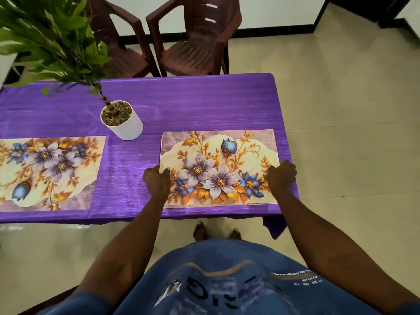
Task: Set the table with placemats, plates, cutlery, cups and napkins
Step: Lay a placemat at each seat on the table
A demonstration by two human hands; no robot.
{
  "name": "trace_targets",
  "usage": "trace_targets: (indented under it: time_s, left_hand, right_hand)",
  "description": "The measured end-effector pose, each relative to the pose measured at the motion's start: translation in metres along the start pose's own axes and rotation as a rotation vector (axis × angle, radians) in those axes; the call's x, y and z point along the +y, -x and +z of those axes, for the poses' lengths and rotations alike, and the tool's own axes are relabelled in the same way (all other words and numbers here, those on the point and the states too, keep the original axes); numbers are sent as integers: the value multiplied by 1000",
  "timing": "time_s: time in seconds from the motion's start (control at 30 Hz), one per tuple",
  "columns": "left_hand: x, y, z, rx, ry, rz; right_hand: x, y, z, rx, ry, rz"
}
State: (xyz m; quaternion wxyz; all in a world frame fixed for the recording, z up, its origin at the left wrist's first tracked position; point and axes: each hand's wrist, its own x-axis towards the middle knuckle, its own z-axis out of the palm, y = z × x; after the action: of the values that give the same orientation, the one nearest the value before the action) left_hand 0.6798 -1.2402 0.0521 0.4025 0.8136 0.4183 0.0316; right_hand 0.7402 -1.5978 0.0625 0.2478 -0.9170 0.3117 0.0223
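A floral placemat (pixel 218 155) lies flat on the purple tablecloth (pixel 181 105) at the table's near right corner. My left hand (pixel 155 181) grips its left edge with curled fingers. My right hand (pixel 281 177) grips its right edge the same way. A second floral placemat (pixel 50 171) lies flat to the left, near the front edge, apart from both hands. No plates, cutlery, cups or napkins are in view.
A white pot with a green plant (pixel 121 120) stands between the two placemats, toward the back. Two dark red plastic chairs (pixel 193 42) stand behind the table. The table's right edge runs just past my right hand; tiled floor (pixel 352 133) lies beyond.
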Motion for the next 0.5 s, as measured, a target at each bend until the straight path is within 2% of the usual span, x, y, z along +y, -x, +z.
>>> trace_targets:
  time_s: [0.3, 0.5]
  left_hand:
    - [8, 10, -4, 21, -170, 29]
    - [13, 12, -4, 47, -106, -17]
  right_hand:
    - [-1, 1, -3, -12, 29, 27]
    - [-4, 4, -4, 20, 49, 10]
